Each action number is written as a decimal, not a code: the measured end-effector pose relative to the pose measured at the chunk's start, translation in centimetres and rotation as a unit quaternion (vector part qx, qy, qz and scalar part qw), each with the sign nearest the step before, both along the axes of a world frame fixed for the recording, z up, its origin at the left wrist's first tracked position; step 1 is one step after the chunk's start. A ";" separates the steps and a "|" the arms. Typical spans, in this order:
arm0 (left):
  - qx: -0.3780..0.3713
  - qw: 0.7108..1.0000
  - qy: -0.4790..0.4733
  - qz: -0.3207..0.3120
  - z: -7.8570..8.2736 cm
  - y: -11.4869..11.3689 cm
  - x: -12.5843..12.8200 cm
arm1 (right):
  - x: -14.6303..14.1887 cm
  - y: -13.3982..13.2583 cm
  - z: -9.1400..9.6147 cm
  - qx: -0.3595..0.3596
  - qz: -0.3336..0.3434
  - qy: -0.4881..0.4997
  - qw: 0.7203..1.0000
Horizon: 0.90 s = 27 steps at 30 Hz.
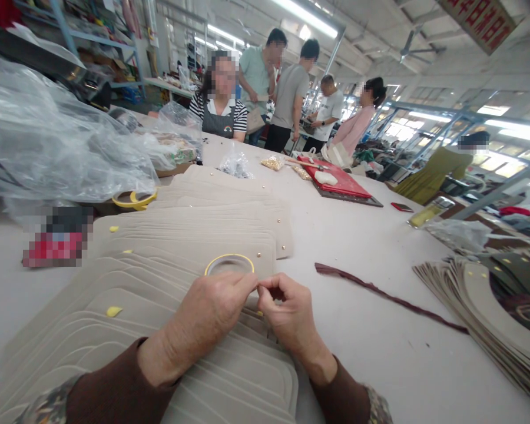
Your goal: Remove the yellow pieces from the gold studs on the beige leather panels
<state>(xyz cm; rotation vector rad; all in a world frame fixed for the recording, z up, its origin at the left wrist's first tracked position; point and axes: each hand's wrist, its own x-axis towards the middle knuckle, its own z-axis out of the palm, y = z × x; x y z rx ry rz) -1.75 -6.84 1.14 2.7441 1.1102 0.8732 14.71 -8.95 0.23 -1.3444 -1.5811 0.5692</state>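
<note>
My left hand (221,303) is closed around the lower part of a yellow-edged roll of tape (229,256), whose upper rim shows above my knuckles. Thumb and forefinger of my right hand (291,306) are pinched together, touching the left fingertips; what lies between them is too small to make out. Beneath both hands spread overlapping beige panels (159,288) with rounded corners. Small yellow tabs (113,311) stick to some of them, and small metal studs (259,255) show near the edges of others.
Another yellow tape roll (135,200) lies by plastic bags (66,129) at left. A dark brown strip (380,292) and stacked curved pieces (472,306) are at right. A red pad (340,179), a bottle (430,212) and several people are farther back.
</note>
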 end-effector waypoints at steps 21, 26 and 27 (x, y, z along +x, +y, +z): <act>-0.128 0.971 0.200 0.016 0.8 1.4 0.8 | 4.1 2.6 -1.7 -0.202 0.025 0.100 0.974; -0.131 0.974 0.185 0.017 0.4 1.4 0.5 | 3.9 1.7 -0.9 -0.233 0.060 0.015 0.971; -0.131 0.975 0.181 0.018 0.3 1.4 0.5 | 3.8 1.6 -0.8 -0.219 0.060 -0.014 0.974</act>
